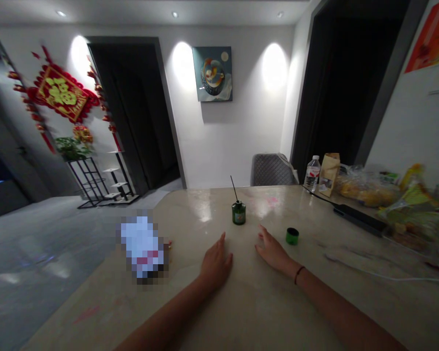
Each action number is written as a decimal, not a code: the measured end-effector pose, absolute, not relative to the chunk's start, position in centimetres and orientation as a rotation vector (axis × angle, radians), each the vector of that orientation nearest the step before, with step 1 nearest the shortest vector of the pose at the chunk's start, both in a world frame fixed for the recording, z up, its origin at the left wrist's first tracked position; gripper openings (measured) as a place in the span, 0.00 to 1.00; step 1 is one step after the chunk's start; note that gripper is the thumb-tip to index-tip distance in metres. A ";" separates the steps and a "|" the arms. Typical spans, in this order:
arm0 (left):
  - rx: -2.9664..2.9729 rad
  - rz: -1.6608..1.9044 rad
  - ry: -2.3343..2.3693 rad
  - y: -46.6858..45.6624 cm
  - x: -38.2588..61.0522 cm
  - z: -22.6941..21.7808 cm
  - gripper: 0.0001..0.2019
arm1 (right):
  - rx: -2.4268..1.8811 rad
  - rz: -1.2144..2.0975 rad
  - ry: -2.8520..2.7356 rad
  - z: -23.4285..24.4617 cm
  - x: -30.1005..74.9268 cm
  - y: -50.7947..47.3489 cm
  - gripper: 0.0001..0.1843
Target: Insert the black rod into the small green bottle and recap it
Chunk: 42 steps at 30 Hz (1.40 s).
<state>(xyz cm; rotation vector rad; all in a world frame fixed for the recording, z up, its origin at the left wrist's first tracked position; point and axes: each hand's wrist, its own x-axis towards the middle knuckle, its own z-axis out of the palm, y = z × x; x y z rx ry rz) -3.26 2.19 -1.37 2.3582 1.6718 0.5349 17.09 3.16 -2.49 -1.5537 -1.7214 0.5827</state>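
A small dark green glass bottle [239,214] stands upright on the table [190,209], with one thin black stick [234,188] rising out of its neck and leaning left. My left hand [216,263] rests on the tabletop in front of the bottle and to its left, fingers stretched out and holding nothing. On the other side lies my right hand [272,249], its fingers apart and nothing in them. Neither hand touches the bottle. Just right of my right hand sits a short green ring-shaped cap [292,236], dark inside.
A pixelated pale object [142,246] lies at the table's left. Along the right are a black power strip [360,219], a white cable [380,278], a water bottle [312,174], a paper bag [329,174] and plastic bags [369,187]. A grey chair [272,169] stands behind.
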 end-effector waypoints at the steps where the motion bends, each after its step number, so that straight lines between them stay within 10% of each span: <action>1: 2.360 0.488 1.687 1.9 -3.3 -1.3 0.30 | -1.559 0.585 -1.712 -2.5 17.2 2.8 0.36; 13: 2.369 0.422 1.738 0.9 -3.0 0.3 0.23 | -1.692 0.139 -2.026 -1.4 16.2 -0.5 0.24; 29: 2.579 0.054 1.708 0.4 -4.0 1.9 0.33 | -1.618 -0.647 -2.308 -2.0 18.2 -0.2 0.42; 37: 2.611 0.105 1.667 0.4 -4.3 1.3 0.32 | -1.557 -0.477 -2.361 -2.1 18.7 0.0 0.39; 42: 2.397 0.298 1.791 0.8 -4.6 0.8 0.19 | -1.552 -0.034 -2.025 0.2 18.2 2.5 0.18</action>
